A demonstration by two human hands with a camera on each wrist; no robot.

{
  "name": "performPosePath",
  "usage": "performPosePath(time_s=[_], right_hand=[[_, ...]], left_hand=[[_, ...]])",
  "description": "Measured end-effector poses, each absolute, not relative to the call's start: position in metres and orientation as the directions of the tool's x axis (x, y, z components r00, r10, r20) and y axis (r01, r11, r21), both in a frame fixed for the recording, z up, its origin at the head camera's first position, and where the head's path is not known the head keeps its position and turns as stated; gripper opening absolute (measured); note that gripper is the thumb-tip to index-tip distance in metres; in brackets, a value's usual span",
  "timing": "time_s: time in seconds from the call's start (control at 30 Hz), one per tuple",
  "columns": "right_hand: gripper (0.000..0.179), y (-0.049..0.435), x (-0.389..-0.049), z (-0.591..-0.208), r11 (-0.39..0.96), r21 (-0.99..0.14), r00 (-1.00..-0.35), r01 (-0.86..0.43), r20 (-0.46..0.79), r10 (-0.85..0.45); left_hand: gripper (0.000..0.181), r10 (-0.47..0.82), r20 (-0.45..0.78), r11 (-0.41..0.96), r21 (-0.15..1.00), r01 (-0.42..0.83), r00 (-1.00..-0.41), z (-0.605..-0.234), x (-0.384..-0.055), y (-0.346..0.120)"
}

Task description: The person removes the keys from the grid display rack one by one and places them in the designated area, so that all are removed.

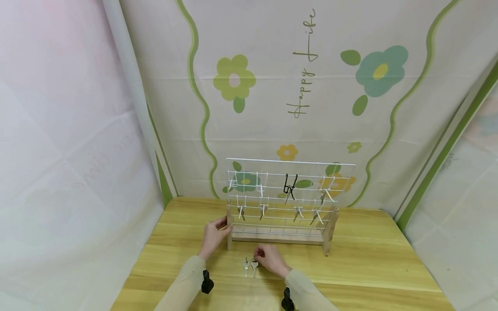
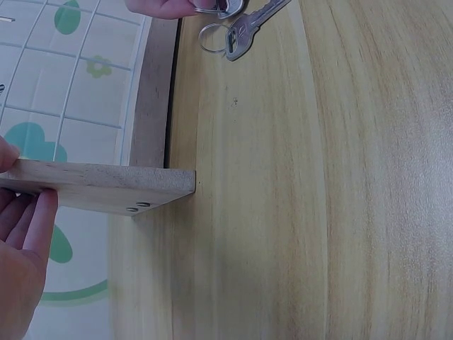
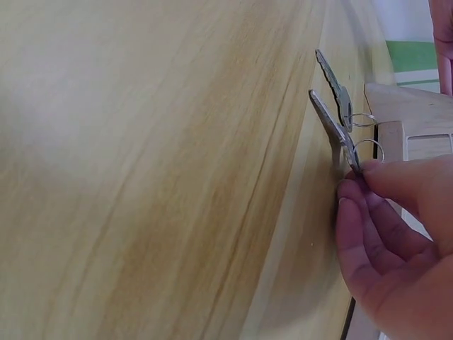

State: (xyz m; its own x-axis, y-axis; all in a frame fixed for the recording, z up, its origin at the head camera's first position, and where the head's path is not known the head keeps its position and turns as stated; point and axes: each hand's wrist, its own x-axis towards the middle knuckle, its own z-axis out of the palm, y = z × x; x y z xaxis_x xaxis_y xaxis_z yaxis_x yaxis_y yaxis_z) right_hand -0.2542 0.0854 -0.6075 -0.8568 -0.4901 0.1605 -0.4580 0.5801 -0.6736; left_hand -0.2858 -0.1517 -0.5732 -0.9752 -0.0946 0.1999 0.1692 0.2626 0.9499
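Note:
My left hand (image 1: 214, 236) grips the wooden left upright (image 2: 106, 185) of a white wire grid rack, thumb on one face and fingers on the other. Just in front of the rack, my right hand (image 1: 271, 259) pinches a silver key (image 3: 330, 117) by its head, between thumb and forefinger. A thin ring at that head shows beside the fingertips, and the blade points away from the hand. Close to its left lies a second silver key (image 2: 244, 34) with its own ring, on the wooden table.
White hooks and one black hook (image 1: 289, 188) hang on the grid in two rows, several bearing keys. A wooden bar (image 1: 278, 237) joins the rack's uprights at the bottom. Printed cloth walls (image 1: 272, 129) enclose the table (image 1: 373, 268) at the back and sides.

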Motion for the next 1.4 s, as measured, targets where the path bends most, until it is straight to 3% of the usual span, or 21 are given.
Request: performPosePath(time_s=[0.47,1.1,1.4], right_hand=[[0.005,0.086,-0.254,-0.61,0.619,-0.648,-0.868,-0.443,0.139,-0.476],[0.006,0.094,-0.253,-0.587,0.556,-0.723,-0.878,-0.411,0.15,-0.454],[0.007,0.104,-0.246,-0.561,0.519,-0.701,-0.858,-0.489,0.28,-0.43]], left_hand=[[0.041,-0.087,0.196,0.255,0.952,0.168,-0.977,-0.572,-0.285,-0.151],[0.04,-0.087,0.172,0.241,0.959,0.147,-0.981,-0.57,-0.285,-0.152],[0.039,-0.095,0.175,0.267,0.953,0.144,-0.98,-0.57,-0.284,-0.152]])
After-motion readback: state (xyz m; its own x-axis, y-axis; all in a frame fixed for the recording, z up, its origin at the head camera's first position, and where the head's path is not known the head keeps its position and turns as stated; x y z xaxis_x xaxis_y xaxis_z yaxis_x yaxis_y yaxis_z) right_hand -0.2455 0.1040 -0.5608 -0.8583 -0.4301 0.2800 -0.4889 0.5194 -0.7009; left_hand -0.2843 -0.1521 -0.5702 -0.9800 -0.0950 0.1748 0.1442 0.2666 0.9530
